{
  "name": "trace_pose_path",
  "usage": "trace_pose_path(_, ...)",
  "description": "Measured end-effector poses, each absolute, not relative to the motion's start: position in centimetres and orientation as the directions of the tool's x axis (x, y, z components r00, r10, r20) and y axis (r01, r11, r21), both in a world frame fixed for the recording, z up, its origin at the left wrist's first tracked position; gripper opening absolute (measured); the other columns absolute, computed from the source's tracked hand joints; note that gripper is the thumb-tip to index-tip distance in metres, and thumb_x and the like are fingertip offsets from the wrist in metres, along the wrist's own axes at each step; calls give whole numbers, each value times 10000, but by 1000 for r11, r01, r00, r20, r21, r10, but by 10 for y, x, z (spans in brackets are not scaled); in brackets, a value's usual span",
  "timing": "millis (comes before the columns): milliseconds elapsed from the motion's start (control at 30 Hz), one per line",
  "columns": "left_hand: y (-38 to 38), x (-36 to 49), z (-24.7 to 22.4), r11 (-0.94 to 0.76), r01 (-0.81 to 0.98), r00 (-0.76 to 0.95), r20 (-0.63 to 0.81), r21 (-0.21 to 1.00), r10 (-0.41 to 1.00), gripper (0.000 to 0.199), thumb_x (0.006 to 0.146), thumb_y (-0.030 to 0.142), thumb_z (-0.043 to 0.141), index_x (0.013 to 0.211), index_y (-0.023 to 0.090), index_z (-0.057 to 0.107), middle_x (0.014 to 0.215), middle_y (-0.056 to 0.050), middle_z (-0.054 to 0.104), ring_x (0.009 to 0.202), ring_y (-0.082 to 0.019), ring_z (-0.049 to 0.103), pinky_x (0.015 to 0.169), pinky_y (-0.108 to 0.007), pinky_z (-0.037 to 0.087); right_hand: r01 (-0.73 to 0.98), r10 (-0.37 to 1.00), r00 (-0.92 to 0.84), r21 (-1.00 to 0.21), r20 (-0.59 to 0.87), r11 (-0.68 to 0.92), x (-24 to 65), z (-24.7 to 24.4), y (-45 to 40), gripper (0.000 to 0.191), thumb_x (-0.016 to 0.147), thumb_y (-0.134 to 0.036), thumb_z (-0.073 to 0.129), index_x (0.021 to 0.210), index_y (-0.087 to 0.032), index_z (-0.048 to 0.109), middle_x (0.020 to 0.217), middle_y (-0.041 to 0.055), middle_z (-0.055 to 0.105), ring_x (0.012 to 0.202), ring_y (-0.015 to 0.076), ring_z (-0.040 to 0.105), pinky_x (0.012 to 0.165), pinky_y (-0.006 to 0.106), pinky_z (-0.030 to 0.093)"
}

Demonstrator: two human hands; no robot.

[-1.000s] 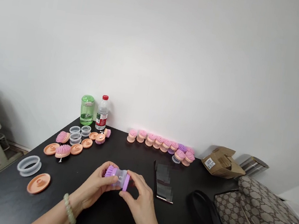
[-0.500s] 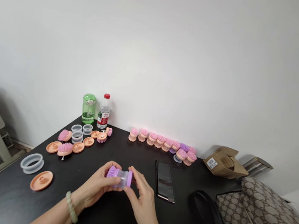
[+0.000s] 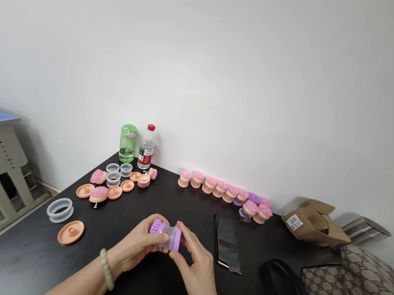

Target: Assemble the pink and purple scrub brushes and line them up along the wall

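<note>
Fingers of the left hand (image 3: pixel 138 245) and right hand (image 3: pixel 195 272) curl firmly around a purple brush (image 3: pixel 164 234).

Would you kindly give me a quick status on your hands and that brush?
Left hand gripping bristle end of purple brush; right hand on its other end. Nothing in the way.

— What's on the table (image 3: pixel 33 261) right now?
— Bottle (image 3: pixel 146 148) and flask (image 3: pixel 127 143) at the back, brushes (image 3: pixel 225 192) along the wall, phone (image 3: pixel 228 245) just beside the right hand (image 3: pixel 195 272), bag (image 3: pixel 364 293) far right.
</note>
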State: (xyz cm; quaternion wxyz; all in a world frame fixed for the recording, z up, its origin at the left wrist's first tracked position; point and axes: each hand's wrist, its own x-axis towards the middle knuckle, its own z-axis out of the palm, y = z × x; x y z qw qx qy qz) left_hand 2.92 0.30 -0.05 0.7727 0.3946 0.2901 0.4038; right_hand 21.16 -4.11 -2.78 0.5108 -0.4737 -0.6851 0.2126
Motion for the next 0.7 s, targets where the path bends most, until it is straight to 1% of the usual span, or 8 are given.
trace_pose_path(133,2,30,0,335,-373,491,-122,865,863,467,627,325,913,925,155,595,834,-28,664,730,-139,617,696,-277,528,389,892,-5,-821,452,418,211,-30,-42,520,836,-236,731,1344,-271,630,1309,88,694,1118,274,713,955,410,605)
trace_pose_path(233,2,30,1,297,-324,471,-119,898,874,471,622,347,912,908,156,590,778,-13,663,662,-121,601,649,-253,496,394,881,1,-810,473,434,210,-30,-43,475,843,-270,742,1310,-264,653,1303,97,689,1162,279,685,956,398,605)
trace_pose_path(300,1,31,1,284,-299,452,-127,911,883,488,605,366,917,895,157,585,751,-3,657,625,-110,584,621,-243,481,414,852,3,-777,523,475,210,-28,-43,442,851,-324,748,1282,-260,671,1270,103,692,1141,276,689,923,375,619)
trace_pose_path(433,1,32,3,293,-299,456,-134,908,880,498,604,414,911,860,154,571,722,4,640,596,-99,562,585,-236,472,510,783,-20,-668,621,543,212,-23,-43,446,839,-428,764,1248,-265,692,1137,92,707,967,247,729,854,344,630)
trace_pose_path(500,1,32,4,300,-309,464,-132,903,876,496,607,420,909,839,151,564,706,9,631,586,-93,558,570,-229,466,550,753,-42,-614,657,566,213,-20,-43,454,845,-445,753,1259,-271,685,1099,87,708,933,241,728,838,339,627)
trace_pose_path(600,1,32,2,314,-328,454,-143,891,880,505,598,417,919,821,148,554,700,11,630,590,-90,570,564,-219,468,577,705,-83,-543,704,610,214,-18,-42,449,867,-416,738,1288,-277,666,1093,89,706,959,245,719,836,338,621)
trace_pose_path(700,1,34,-3,363,-352,452,-182,863,873,511,603,426,918,812,152,540,692,6,647,580,-93,596,544,-207,458,584,674,-126,-495,728,644,214,-17,-42,436,892,-331,723,1317,-280,643,1118,94,701,1013,254,703,865,355,616)
